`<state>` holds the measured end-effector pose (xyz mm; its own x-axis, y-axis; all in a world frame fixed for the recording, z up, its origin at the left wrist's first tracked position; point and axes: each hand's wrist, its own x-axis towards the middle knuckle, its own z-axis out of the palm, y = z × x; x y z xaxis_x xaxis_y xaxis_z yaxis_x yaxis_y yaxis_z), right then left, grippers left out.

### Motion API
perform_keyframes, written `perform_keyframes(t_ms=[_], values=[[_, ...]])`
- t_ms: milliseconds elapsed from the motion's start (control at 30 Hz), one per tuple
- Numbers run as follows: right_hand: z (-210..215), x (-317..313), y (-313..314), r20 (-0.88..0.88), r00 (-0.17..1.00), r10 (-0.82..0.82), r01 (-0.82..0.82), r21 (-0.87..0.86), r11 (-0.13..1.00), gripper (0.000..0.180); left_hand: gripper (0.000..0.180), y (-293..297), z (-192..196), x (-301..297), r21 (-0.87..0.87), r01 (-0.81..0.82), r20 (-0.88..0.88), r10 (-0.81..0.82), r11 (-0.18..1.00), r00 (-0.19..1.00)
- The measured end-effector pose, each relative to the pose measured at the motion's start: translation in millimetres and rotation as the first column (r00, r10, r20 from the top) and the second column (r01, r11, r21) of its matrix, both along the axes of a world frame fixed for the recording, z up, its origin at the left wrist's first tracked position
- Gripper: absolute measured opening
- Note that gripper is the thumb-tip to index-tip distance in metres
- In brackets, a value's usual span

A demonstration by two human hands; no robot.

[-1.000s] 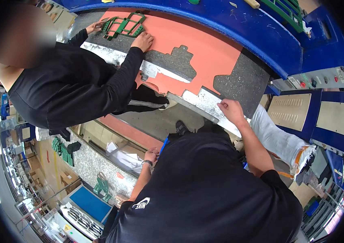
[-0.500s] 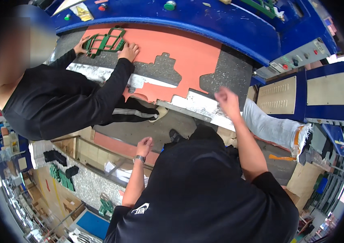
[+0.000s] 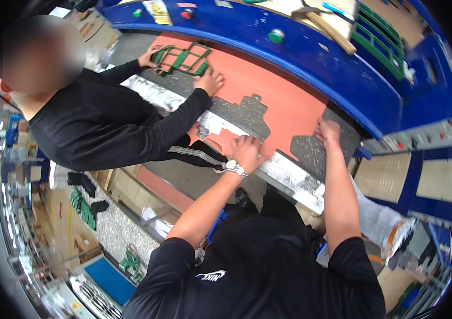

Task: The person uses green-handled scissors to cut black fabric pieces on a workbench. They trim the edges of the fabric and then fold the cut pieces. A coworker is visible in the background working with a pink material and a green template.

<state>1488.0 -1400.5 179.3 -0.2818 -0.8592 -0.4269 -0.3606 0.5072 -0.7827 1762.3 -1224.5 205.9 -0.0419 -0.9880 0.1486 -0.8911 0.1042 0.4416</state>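
Note:
A salmon-pink sheet (image 3: 290, 111) with shaped cut-outs lies over a dark speckled work surface (image 3: 308, 151). My left hand (image 3: 247, 153), a metal watch on its wrist, is closed on a narrow part of the sheet at the near edge. My right hand (image 3: 328, 132) is at the sheet's right edge, its fingers curled in a pinch on the margin. To the left, a co-worker's two hands (image 3: 210, 82) hold a green metal cutting die (image 3: 183, 58) on the sheet's far left part.
A blue machine beam (image 3: 226, 24) runs along the far side, with a wooden-handled hammer (image 3: 329, 32) and green frames (image 3: 380, 40) above it. The co-worker (image 3: 109, 125) stands close on my left. At right sits a wrapped roll (image 3: 377, 212).
My left hand has risen from beside my body to the sheet's near edge. My right hand has moved forward to the sheet's right edge. The view has shifted.

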Motion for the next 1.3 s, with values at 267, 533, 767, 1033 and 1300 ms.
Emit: perform_keyframes(t_ms=[267, 533, 767, 1033, 1300], values=[[-1, 13, -2, 0.274, 0.962, -0.009, -0.003, 0.043, 0.999, 0.034, 0.043, -30, 2, 11, 0.300, 0.082, -0.057, -0.068, 0.950, 0.996], [-15, 17, -19, -0.416, 0.905, 0.087, -0.255, -0.370, 0.893, 0.045, 0.050, -46, 13, 21, 0.156, 0.163, -0.187, -0.133, 0.974, 0.973], [-39, 7, -23, -0.227, 0.971, 0.069, -0.168, -0.452, 0.876, 0.056, 0.045, -40, 5, 14, 0.159, 0.102, -0.254, -0.059, 0.982, 0.965], [-4, 27, -18, -0.135, 0.987, 0.090, -0.127, -0.294, 0.947, 0.058, 0.045, -38, 2, 16, 0.176, 0.106, -0.290, -0.052, 0.979, 0.956], [-35, 9, -20, -0.101, 0.987, 0.125, -0.154, -0.369, 0.917, 0.057, 0.046, -42, 0, 20, 0.191, 0.123, -0.255, -0.071, 0.974, 0.964]])
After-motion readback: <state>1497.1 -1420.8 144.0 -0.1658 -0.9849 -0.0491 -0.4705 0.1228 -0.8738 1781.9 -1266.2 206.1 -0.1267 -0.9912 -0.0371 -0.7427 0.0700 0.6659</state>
